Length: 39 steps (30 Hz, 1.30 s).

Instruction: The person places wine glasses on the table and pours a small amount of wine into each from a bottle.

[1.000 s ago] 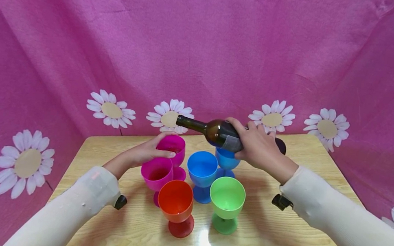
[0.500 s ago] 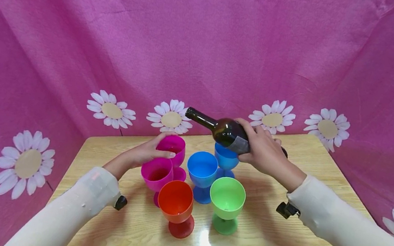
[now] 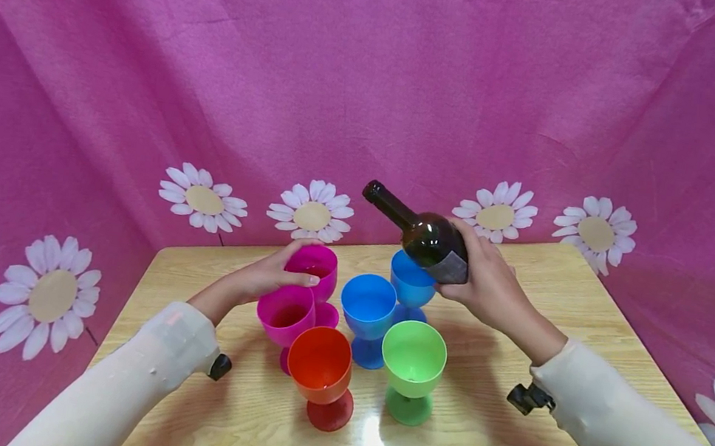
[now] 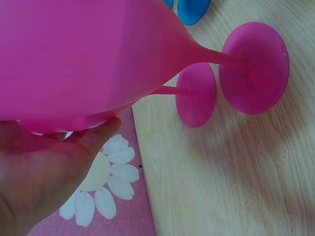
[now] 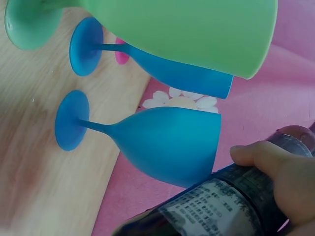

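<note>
My right hand [image 3: 492, 284] grips a dark glass wine bottle [image 3: 431, 238] by its body. The bottle is tilted, its neck pointing up and to the left, and it overlaps the rim of the far blue goblet [image 3: 413, 283]. A pale printed label [image 5: 211, 209] shows on it in the right wrist view. With my left hand [image 3: 257, 278] I hold the far pink goblet [image 3: 327, 285] at its bowl, thumb across the near side, other fingers mostly hidden behind. Just in front stands the near pink goblet [image 3: 280, 329]. Red liquid shows in both pink goblets.
A second blue goblet [image 3: 367, 317], an orange-red goblet [image 3: 317, 389] and a green goblet [image 3: 413, 367] stand close together on the wooden table [image 3: 492, 433]. Pink cloth [image 3: 374, 91] with daisies surrounds the table at the back and sides.
My right hand has drawn the bottle back to the right, and its neck has swung from nearly level to pointing upward. The left hand and the goblets have stayed put.
</note>
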Available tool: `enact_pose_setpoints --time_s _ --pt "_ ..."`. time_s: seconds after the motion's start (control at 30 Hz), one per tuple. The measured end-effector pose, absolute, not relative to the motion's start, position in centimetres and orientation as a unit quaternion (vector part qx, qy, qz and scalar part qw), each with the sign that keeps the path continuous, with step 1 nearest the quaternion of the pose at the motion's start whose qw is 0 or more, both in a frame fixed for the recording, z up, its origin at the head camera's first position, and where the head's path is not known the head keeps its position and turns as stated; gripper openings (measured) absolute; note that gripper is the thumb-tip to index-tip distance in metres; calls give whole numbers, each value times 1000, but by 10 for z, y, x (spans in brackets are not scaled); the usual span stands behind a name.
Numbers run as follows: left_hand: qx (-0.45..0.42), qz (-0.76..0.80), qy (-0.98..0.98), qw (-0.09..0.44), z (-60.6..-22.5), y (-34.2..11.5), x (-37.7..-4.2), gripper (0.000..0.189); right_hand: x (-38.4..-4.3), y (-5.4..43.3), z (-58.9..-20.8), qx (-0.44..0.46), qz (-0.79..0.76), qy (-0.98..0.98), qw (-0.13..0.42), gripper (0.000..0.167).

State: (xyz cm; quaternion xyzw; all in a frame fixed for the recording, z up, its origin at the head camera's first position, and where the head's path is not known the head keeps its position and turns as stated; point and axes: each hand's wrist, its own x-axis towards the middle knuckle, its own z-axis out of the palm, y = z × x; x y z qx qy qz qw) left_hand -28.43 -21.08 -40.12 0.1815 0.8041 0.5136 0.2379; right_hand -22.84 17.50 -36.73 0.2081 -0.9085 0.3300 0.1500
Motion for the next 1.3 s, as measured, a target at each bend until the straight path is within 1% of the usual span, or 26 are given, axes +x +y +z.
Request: enact_pose_setpoints --time_s 0.27,0.53,0.7,0.8,1.03,1.3 --pt "190 518 799 238 -401 -211 -285 80 -227 181 -380 201 388 -882 175 100" --pt "183 515 803 238 -400 -210 -283 78 -221 188 -397 165 426 -874 165 106" --pt "183 511 806 237 -400 -211 -283 81 -218 192 -408 148 442 -868 170 106" --pt "183 511 806 235 -400 -211 -283 79 -216 194 -414 142 460 -860 170 105" --pt "187 514 804 233 -399 -210 -282 74 -213 200 -430 122 488 -850 155 106" --pt "183 511 807 231 -399 -210 -282 77 -213 207 -446 100 499 -849 141 105"
